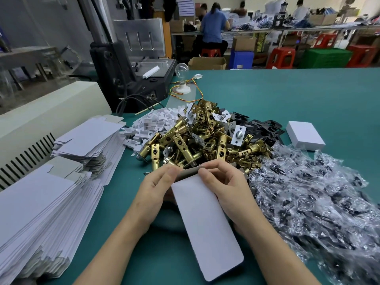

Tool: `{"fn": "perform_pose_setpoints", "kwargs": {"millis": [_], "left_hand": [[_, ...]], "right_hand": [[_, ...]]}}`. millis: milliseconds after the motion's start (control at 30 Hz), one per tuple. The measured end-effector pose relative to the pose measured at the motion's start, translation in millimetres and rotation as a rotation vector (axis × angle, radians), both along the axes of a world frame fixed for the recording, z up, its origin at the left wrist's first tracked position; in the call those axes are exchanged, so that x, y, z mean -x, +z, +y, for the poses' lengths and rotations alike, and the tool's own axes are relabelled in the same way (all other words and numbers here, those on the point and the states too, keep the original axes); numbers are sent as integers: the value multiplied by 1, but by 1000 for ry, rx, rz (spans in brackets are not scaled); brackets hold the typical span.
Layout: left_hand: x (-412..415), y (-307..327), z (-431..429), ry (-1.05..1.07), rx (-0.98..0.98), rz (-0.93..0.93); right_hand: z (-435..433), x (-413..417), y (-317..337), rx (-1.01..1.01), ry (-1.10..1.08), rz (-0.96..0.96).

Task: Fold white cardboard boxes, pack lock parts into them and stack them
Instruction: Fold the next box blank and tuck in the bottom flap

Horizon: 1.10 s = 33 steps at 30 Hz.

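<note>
You hold the box blank (pixel 207 227) just above the table (pixel 287 95), its long axis running from 11 o'clock at your fingers back to 5 o'clock near your body. Your left hand (pixel 156 188) and right hand (pixel 224 188) each pinch its far end with curled fingers, equally near. The brass latches (pixel 205 140) lie just beyond at 12 o'clock, the stack of blanks (pixel 41 202) at 9, plastic bags (pixel 308 192) at 3, a closed box (pixel 306 134) at 2. No writing is readable.

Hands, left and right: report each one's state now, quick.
Left hand: closed, gripping the far left end of the flat white box blank.
Right hand: closed, pinching the same blank's far right end.
</note>
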<state>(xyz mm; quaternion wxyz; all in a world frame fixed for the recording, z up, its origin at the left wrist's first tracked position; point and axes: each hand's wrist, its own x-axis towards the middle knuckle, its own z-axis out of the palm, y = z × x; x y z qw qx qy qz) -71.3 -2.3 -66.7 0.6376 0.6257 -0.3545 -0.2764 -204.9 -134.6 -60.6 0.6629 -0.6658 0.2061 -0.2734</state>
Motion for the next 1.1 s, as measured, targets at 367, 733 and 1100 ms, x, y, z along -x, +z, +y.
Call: {"fn": "perform_pose_setpoints", "kwargs": {"millis": [367,733,1100], "left_hand": [[-6,0,2,-70,-92,118],[-6,4,2,-40,-46,235],[-8,3,2,-62,-36,191]], "right_hand": [[-1,0,-4,103,-5,37],[-2,0,-8,57,68,53],[-3,1,-8,97,64,40]]}}
